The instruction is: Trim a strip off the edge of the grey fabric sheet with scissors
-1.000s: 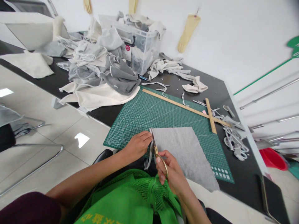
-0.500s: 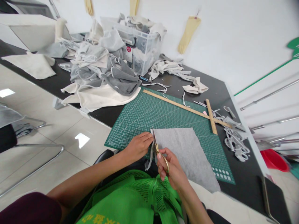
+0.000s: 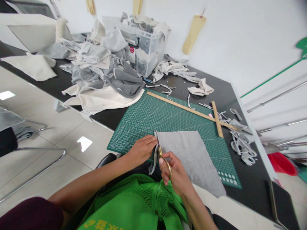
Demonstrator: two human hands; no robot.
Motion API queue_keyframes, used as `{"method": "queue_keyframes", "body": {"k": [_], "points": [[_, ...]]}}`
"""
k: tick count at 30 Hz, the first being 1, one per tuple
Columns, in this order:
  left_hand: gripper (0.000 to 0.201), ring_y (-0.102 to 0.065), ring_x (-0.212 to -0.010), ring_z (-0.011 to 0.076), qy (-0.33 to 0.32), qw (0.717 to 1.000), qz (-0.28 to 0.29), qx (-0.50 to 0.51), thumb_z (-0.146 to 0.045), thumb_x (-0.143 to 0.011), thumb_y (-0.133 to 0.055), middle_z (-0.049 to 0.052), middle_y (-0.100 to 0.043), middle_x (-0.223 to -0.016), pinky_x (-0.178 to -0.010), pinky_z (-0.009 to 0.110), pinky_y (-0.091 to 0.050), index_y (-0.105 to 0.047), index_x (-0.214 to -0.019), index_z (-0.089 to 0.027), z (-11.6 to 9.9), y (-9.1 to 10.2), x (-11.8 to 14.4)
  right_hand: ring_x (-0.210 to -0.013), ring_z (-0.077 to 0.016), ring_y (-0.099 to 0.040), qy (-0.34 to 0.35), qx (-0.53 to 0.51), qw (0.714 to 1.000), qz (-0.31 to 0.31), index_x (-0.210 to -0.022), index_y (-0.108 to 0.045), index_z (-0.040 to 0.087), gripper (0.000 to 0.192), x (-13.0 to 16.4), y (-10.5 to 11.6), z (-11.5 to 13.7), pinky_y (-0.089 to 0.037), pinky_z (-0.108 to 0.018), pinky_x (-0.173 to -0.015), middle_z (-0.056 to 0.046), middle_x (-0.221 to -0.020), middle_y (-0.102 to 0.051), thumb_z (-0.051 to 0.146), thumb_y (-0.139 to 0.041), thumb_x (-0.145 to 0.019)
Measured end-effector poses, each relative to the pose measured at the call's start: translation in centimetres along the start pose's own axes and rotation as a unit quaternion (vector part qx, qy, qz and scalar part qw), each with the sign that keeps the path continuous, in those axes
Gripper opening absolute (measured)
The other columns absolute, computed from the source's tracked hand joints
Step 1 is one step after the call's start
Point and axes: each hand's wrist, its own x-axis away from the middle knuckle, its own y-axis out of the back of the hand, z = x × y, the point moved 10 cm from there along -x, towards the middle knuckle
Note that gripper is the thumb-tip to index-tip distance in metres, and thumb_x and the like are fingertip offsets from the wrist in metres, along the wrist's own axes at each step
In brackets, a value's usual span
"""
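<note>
A piece of grey fabric lies on the green cutting mat, its near part hanging over the table's front edge. My right hand is closed round the gold handles of the scissors. Their blades point away from me along the fabric's left edge, with the tips close to its far left corner. My left hand pinches the edge of the fabric just left of the blades. From there a narrow cut strip dangles toward my lap.
Wooden rulers lie crossed on the mat. Behind stand a heap of grey and cream fabric and a clear plastic bin stuffed with cloth. Thin offcuts lie at the right, near a dark phone-like object.
The scissors and my right hand have shifted very slightly left along the fabric edge. My left hand keeps its pinch in the same place.
</note>
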Motion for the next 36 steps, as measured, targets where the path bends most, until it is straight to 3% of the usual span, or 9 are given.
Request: {"method": "queue_keyframes", "body": {"k": [11, 27, 36], "points": [[0.034, -0.06, -0.12, 0.0274, 0.009, 0.997, -0.023, -0.067, -0.001, -0.091, -0.047, 0.013, -0.067, -0.121, -0.109, 0.046, -0.054, -0.062, -0.12, -0.012, 0.15, 0.09, -0.2, -0.038, -0.0043, -0.033, -0.015, -0.021, 1.0, -0.012, -0.102, -0.05, 0.022, 0.047, 0.23, 0.38, -0.36, -0.035, -0.013, -0.034, 0.014, -0.056, -0.04, 0.057, -0.078, -0.087], [0.025, -0.064, -0.11, 0.0238, 0.016, 1.0, 0.002, -0.015, -0.004, -0.096, -0.046, 0.009, -0.071, -0.112, -0.104, 0.042, -0.054, -0.066, -0.107, -0.015, 0.52, 0.02, -0.66, -0.037, -0.0039, -0.035, -0.034, -0.012, 0.999, -0.004, -0.1, -0.048, 0.022, 0.051, 0.19, 0.21, -0.73, -0.036, -0.013, -0.034, 0.014, -0.052, -0.043, 0.06, -0.078, -0.086], [0.026, -0.064, -0.111, 0.0231, 0.01, 1.0, -0.027, -0.003, -0.002, -0.095, -0.047, 0.009, -0.071, -0.113, -0.105, 0.041, -0.054, -0.066, -0.107, -0.015, 0.34, 0.53, -0.52, -0.037, -0.0043, -0.035, -0.032, -0.03, 0.999, -0.019, -0.101, -0.045, 0.023, 0.056, -0.39, 0.07, -0.4, -0.038, -0.014, -0.033, 0.012, -0.056, -0.048, 0.065, -0.078, -0.083]]}}
